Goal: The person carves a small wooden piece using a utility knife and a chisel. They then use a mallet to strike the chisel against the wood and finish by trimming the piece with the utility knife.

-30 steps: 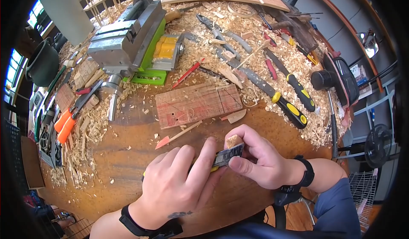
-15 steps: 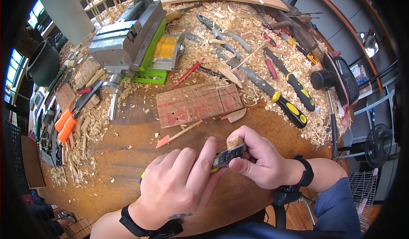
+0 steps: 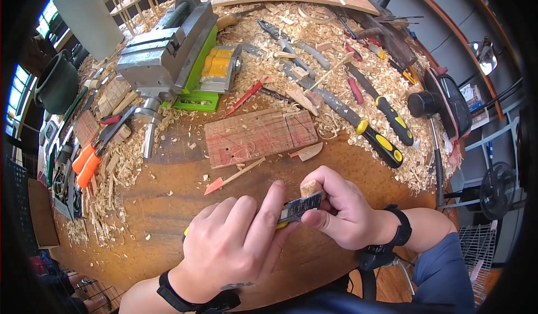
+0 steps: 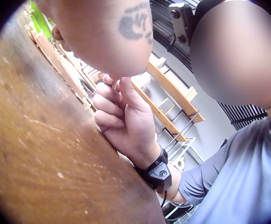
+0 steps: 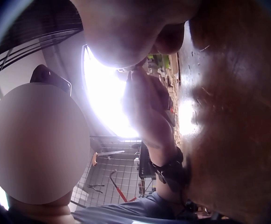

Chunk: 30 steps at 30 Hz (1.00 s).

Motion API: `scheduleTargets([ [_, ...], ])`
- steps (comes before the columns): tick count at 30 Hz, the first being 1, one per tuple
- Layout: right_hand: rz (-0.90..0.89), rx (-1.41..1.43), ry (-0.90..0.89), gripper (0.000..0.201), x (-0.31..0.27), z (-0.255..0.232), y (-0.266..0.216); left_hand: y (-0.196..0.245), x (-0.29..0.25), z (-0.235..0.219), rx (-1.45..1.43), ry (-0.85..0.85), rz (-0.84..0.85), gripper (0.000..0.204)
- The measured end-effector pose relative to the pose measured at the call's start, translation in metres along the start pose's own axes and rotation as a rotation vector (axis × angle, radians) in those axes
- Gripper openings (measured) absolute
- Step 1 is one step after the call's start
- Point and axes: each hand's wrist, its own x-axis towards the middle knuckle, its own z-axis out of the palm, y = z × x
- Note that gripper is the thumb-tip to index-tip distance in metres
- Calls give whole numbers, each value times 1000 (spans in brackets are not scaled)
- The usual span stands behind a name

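Note:
In the head view the left hand (image 3: 232, 244) grips a utility knife (image 3: 302, 206) with a grey metal body; a bit of its yellow handle shows beside the palm. The right hand (image 3: 347, 213) pinches a small pale wood piece (image 3: 310, 188) between thumb and fingers, right against the metal end of the knife. Most of the wood piece is hidden by the fingers. Both hands meet above the brown tabletop (image 3: 162, 219). In the left wrist view the right hand (image 4: 128, 116) has curled fingers; the held things are hidden in both wrist views.
A marked board (image 3: 260, 137) lies beyond the hands, with a red-tipped stick (image 3: 234, 177) nearer. A metal vise (image 3: 162, 50) stands back left. Orange-handled pliers (image 3: 87, 165) lie left. Yellow-black handled tools (image 3: 383, 146) lie right among wood shavings (image 3: 417, 163).
The wood piece and the knife's metal end have shifted slightly right in the head view. Both hands keep their grips, and the left hand has moved slightly left.

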Motion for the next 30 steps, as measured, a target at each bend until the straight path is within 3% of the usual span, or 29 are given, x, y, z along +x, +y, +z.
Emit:
scheduleTargets([
  [17,-1,-31,75,32,0,4,-1,-2,0,3,104,79,43,53],
  [30,-38,-153,142,32,3,-1,5,4,-1,-3,87,9,-99,59],
])
